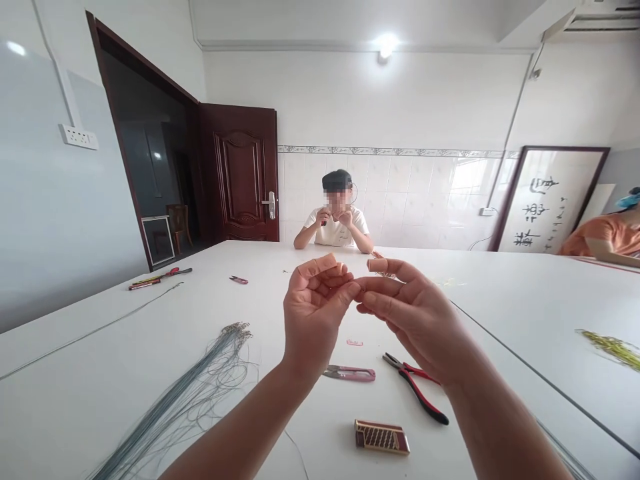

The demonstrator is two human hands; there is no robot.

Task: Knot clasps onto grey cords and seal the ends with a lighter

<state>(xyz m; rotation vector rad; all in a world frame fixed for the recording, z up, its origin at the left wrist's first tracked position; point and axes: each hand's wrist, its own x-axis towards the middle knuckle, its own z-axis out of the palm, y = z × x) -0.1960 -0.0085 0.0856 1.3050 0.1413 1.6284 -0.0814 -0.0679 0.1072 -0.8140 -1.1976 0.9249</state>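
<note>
A lamp [386,50] is glaring over a bright room.
It is shining beyond the far edge of the surface [525,300]; wall tiles [470,179] are catching glare, the doorway [147,160] is lying dark, and wide-angle distortion is slanting the sides.

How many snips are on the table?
2: the far snips, beyond the wires, and the near snips, left of the pliers. The arms may hide others.

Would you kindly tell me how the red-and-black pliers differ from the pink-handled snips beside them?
The pliers have red-and-black handles, while the snips show a pink one. The pliers slant across the view; the snips lie nearly level. The right wrist partly covers the pliers, the left wrist the snips. Both lie on the white table.
</note>
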